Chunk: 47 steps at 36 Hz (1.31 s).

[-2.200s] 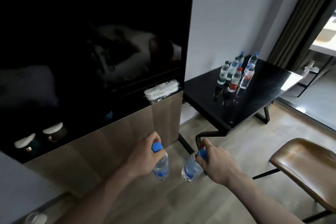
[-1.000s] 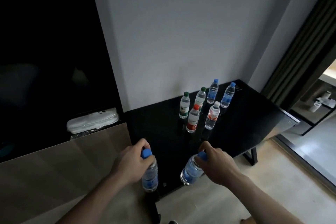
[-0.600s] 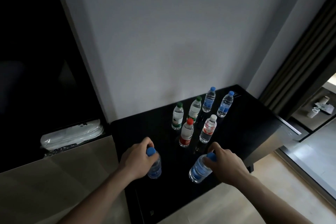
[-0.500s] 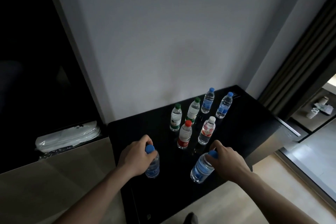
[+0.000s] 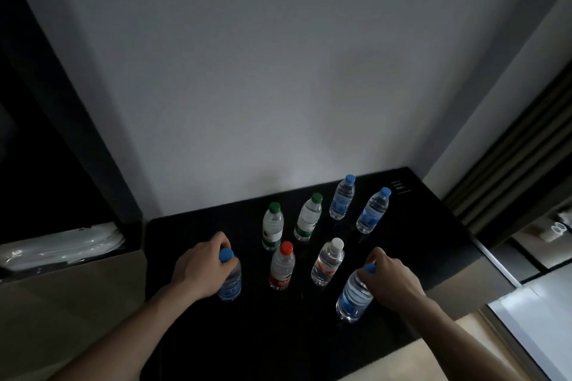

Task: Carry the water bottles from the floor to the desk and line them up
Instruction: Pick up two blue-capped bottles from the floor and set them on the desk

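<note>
My left hand [image 5: 201, 269] grips a blue-capped water bottle [image 5: 230, 283] by its neck, low over the left part of the black desk [image 5: 418, 241]. My right hand [image 5: 393, 280] holds a second blue-capped bottle [image 5: 354, 297] by its top, tilted, near the desk's front right. Between them stand a red-capped bottle [image 5: 282, 266] and a white-capped bottle [image 5: 328, 261]. Behind are two green-capped bottles [image 5: 272, 226] [image 5: 308, 216] and two blue-capped bottles [image 5: 342, 197] [image 5: 373, 210]. I cannot tell whether the held bottles touch the desk.
A white wall rises behind the desk. A low wooden cabinet [image 5: 71, 297] adjoins the desk on the left, with a white plastic-wrapped item [image 5: 62, 249] on it under a dark panel. Dark curtains [image 5: 520, 158] hang at right, above light flooring [image 5: 532, 315].
I have come from the floor area up to the desk. Both hands carried their bottles forward over the desktop, now flanking the red-capped and white-capped bottles.
</note>
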Tool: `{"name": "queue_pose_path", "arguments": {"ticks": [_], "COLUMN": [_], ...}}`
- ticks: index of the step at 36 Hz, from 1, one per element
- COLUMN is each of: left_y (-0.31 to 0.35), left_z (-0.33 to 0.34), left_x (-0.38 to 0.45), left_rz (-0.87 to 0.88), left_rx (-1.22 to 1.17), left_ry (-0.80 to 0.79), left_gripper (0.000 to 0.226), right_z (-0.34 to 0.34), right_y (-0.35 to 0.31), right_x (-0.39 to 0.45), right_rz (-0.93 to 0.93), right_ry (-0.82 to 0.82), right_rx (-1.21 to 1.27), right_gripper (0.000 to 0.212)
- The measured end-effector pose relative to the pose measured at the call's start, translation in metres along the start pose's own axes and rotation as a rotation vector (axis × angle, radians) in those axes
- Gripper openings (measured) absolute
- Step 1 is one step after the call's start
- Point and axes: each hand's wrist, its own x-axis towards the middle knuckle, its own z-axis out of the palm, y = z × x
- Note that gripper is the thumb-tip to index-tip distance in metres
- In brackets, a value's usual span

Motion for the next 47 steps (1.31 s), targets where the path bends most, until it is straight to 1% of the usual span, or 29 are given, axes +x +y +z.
{"name": "queue_pose_path", "arguments": {"ticks": [4,7,10,16,20,23,28,31,33,37,40,43,47], "left_y": [0.019,0.033,0.044,0.059,0.066,0.069,0.074,0.074,0.073,0.071,0.073,0.073,0.065], "left_z": [0.009,0.019,0.026,0.038,0.049,0.053,0.054,0.055,0.056,0.055,0.052,0.045,0.035], "left_x": [0.028,0.046,0.059,0.073,0.075,0.077,0.077,0.074,0.071,0.059,0.047,0.027,-0.016], "left_rz": [-0.088,-0.154,-0.183,-0.239,-0.268,-0.281,-0.301,-0.329,-0.337,-0.357,-0.356,-0.343,-0.306], "left_rx": [0.027,0.069,0.125,0.158,0.169,0.150,0.170,0.180,0.180,0.158,0.123,0.078,0.024], "left_ry": [0.000,0.042,0.075,0.042,0.043,0.065,0.068,0.055,0.043,0.036,0.057,0.096,0.209], "left_gripper": [0.021,0.022,0.023,0.023,0.022,0.020,0.021,0.024,0.029,0.048,0.051,0.052,0.047], "right_z": [-0.022,-0.032,-0.040,-0.045,-0.042,-0.040,-0.030,-0.024,-0.024,-0.031,-0.044,-0.057,-0.063], "right_y": [0.013,0.021,0.024,0.029,0.029,0.024,0.024,0.025,0.024,0.021,0.016,0.007,-0.023], "right_x": [0.037,0.064,0.091,0.137,0.161,0.172,0.178,0.180,0.181,0.179,0.173,0.156,0.111], "right_rz": [0.015,-0.001,-0.028,-0.088,-0.126,-0.145,-0.226,-0.241,-0.248,-0.271,-0.275,-0.293,-0.450], "right_ry": [-0.016,-0.021,-0.042,-0.062,-0.076,-0.114,-0.159,-0.164,-0.166,-0.133,-0.103,-0.048,0.054], "right_rx": [-0.019,-0.027,-0.035,-0.014,-0.003,-0.018,-0.064,-0.083,-0.089,-0.138,-0.165,-0.082,0.107], "right_gripper": [0.034,0.035,0.036,0.039,0.031,0.029,0.032,0.033,0.035,0.044,0.044,0.036,0.034]}}
